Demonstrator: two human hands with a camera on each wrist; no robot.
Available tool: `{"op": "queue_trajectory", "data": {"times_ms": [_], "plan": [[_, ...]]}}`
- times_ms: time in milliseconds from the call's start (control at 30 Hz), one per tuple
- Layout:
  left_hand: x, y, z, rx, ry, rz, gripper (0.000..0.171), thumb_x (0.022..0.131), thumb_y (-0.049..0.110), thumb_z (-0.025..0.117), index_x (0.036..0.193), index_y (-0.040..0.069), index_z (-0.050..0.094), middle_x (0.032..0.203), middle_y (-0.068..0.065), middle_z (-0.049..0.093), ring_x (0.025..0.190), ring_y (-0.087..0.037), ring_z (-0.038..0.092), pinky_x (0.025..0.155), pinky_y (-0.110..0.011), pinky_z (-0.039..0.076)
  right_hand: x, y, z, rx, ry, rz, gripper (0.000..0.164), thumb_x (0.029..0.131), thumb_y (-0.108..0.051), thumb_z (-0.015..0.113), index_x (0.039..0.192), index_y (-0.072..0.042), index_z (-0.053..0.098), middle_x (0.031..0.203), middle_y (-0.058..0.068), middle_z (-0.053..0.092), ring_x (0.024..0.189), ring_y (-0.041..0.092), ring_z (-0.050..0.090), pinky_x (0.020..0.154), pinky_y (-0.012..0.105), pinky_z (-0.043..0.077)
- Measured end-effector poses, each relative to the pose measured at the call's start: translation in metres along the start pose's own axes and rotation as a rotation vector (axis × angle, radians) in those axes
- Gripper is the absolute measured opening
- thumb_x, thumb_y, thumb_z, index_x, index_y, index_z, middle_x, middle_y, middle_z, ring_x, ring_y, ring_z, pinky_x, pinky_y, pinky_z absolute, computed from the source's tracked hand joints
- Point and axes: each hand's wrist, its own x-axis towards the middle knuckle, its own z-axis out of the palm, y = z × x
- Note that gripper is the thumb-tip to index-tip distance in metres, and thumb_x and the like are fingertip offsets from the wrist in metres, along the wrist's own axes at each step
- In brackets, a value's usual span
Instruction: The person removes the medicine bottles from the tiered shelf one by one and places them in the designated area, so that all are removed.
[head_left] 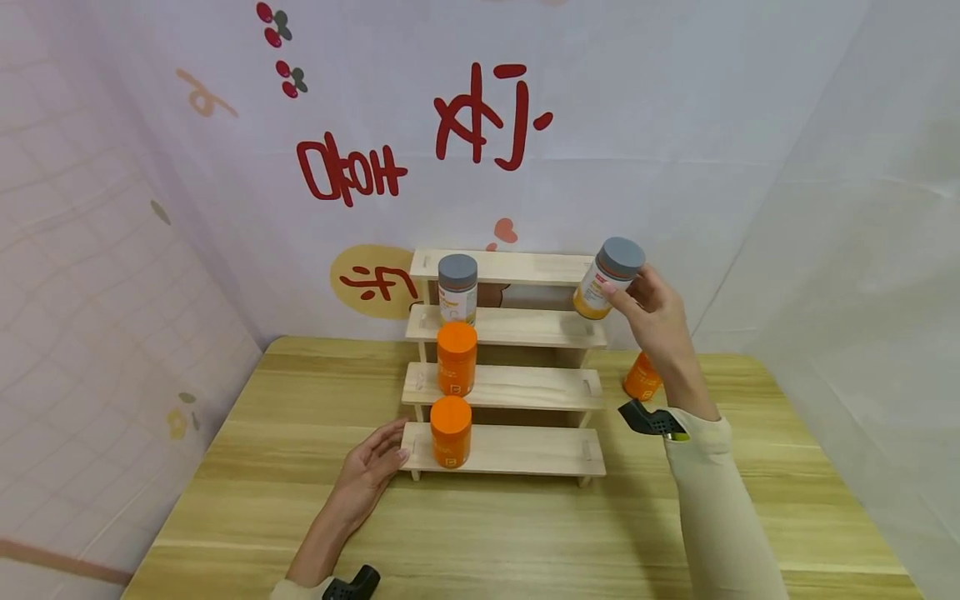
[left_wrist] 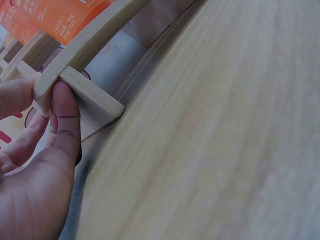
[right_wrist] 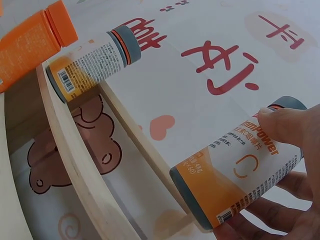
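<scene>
My right hand (head_left: 660,312) grips a grey-lidded supplement bottle (head_left: 600,285) by its side, tilted, at the right end of the wooden tiered shelf (head_left: 525,450). In the right wrist view the bottle (right_wrist: 240,167) shows a white and orange label, its base close to the shelf's edge. My left hand (head_left: 369,468) pinches the left end of the lowest tier between thumb and fingers, as the left wrist view shows. A second grey-lidded bottle (head_left: 457,292) stands at the left of the second tier from the top. Orange bottles (head_left: 457,360) stand on the two tiers below it.
Another orange bottle (head_left: 642,379) is on the wooden table (head_left: 315,392) right of the shelf, partly hidden behind my right hand and wrist. A white printed cloth (head_left: 637,108) hangs behind the shelf, with cloth walls on both sides.
</scene>
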Motion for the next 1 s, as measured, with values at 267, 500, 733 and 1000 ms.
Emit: {"op": "queue_trajectory", "data": {"times_ms": [267, 500, 733, 1000], "plan": [[0.002, 0.001, 0.002, -0.007, 0.02, -0.022, 0.063, 0.1, 0.004, 0.063, 0.157, 0.001, 0.034, 0.142, -0.014, 0.047, 0.117, -0.006, 0.061, 0.098, -0.021, 0.056, -0.01, 0.01, -0.018, 0.028, 0.034, -0.009, 0.055, 0.101, -0.029, 0.067, 0.152, -0.025, 0.049, 0.141, -0.001, 0.059, 0.123, 0.011, 0.055, 0.102, 0.019, 0.045], [0.003, 0.0, 0.002, -0.006, 0.026, -0.028, 0.063, 0.1, 0.005, 0.064, 0.156, 0.001, 0.036, 0.145, -0.018, 0.044, 0.118, -0.007, 0.061, 0.098, -0.02, 0.056, -0.017, 0.021, -0.033, 0.106, 0.064, 0.002, 0.053, 0.101, -0.025, 0.067, 0.151, -0.021, 0.05, 0.14, -0.001, 0.058, 0.125, 0.014, 0.053, 0.101, 0.014, 0.044], [0.003, -0.001, 0.002, -0.001, 0.025, -0.018, 0.063, 0.099, 0.005, 0.064, 0.156, 0.001, 0.036, 0.145, -0.018, 0.044, 0.118, -0.007, 0.061, 0.098, -0.02, 0.055, -0.024, 0.034, -0.049, 0.164, 0.094, -0.002, 0.054, 0.1, -0.02, 0.067, 0.151, -0.018, 0.05, 0.139, -0.002, 0.058, 0.127, 0.013, 0.052, 0.103, 0.011, 0.044], [0.003, -0.001, 0.001, -0.008, 0.023, -0.018, 0.063, 0.099, 0.004, 0.064, 0.156, 0.001, 0.036, 0.144, -0.017, 0.045, 0.118, -0.007, 0.061, 0.098, -0.021, 0.055, -0.03, 0.051, -0.07, 0.181, 0.124, 0.002, 0.053, 0.101, -0.016, 0.066, 0.151, -0.016, 0.05, 0.137, -0.006, 0.06, 0.127, 0.011, 0.052, 0.102, 0.011, 0.042]]}}
